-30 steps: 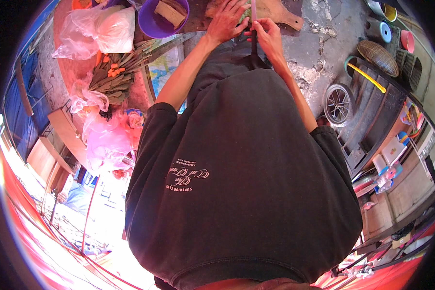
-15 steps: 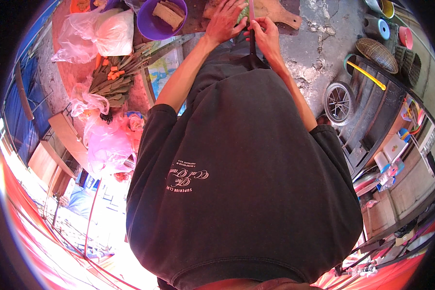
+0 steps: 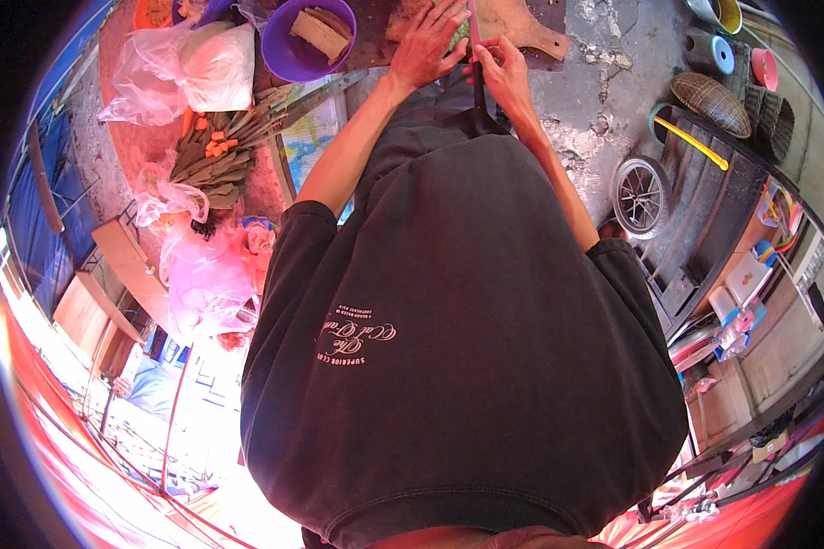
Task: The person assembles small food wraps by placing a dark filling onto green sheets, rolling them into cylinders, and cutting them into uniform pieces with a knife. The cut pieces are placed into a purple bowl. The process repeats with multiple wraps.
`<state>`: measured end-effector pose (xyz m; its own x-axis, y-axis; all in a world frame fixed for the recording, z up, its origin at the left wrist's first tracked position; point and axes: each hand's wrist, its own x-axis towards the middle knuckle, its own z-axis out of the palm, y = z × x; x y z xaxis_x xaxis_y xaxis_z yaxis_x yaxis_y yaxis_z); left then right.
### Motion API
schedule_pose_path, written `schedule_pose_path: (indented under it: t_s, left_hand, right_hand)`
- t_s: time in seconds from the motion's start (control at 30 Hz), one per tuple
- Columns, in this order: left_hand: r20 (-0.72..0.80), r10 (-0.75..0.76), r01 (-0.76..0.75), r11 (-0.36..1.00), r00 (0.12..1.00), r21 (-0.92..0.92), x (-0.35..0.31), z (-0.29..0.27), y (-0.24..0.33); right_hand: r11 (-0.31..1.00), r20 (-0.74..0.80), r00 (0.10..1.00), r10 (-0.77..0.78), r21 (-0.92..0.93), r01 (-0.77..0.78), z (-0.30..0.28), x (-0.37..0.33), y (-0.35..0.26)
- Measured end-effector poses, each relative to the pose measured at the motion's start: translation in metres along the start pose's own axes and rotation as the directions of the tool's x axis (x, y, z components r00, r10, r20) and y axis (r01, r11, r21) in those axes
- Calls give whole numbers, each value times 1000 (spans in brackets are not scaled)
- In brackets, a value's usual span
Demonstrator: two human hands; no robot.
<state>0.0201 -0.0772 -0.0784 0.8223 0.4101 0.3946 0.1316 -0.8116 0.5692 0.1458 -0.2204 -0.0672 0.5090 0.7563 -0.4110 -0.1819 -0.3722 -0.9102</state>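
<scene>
Cracked concrete (image 3: 604, 101) spreads beside the smooth wooden board (image 3: 529, 32); on it, the left hand (image 3: 426, 44) lies flat, unclenched, over something green (image 3: 460, 35); the right hand (image 3: 504, 69) grips a slim knife (image 3: 478, 90).

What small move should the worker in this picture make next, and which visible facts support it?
Probably ease the left hand slightly farther from the knife: the left fingers lie outstretched over a green item on the wooden board, close beside the blade, while the right hand holds the knife.
</scene>
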Motion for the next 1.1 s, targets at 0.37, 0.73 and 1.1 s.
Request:
schedule_pose_path:
  t_s: [0.37, 0.73, 1.1]
  left_hand:
    - [24, -11, 10, 1000, 1000, 19, 2, -1, 2]
    - [83, -38, 29, 994, 996, 103, 1, 0, 3]
    - [37, -76, 70, 987, 996, 142, 4, 1, 11]
  right_hand:
    - [1000, 20, 1000, -20, 23, 20, -3, 4, 5]
    - [994, -62, 997, -43, -99, 37, 4, 1, -10]
    - [957, -139, 990, 15, -286, -55, -4, 23, 17]
